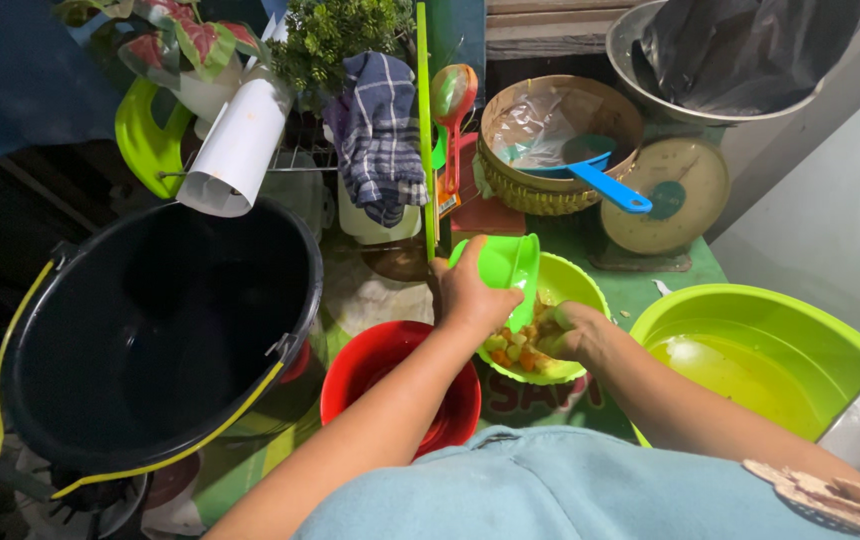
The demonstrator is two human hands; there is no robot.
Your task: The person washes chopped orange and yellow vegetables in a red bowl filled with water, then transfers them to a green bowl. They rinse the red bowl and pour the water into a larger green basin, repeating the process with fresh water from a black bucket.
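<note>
Head view looks straight down on a small green bowl (542,318) of chopped pieces, orange and pale yellow, sitting on the green table (640,290) just ahead of the person's chest. The right hand (572,335) is down inside that bowl, fingers curled among the pieces; whether it pinches any one piece I cannot tell. The left hand (468,295) is closed around a green cup (506,268), which is tilted on its side right over the bowl's near-left rim, its mouth turned toward the food.

Touching the bowl on the left, a red bowl (390,370) lies partly under the left forearm. To the right sits a large green basin (765,345) holding shallow, yellowish liquid, close beside the small bowl. Further left stands a big black bucket (155,330) with a yellow handle, dark inside.

Behind the bowls, a woven basket (550,150) lined with clear plastic holds a blue scoop (600,180), and next to it stands a kitchen scale (665,195) with a round dial. A checked blue cloth (380,135) hangs over a wire rack, with a white jug (240,150) tipped on its side beside it and leafy plants above. At the top right, a metal bowl (650,70) carries a dark plastic bag.
</note>
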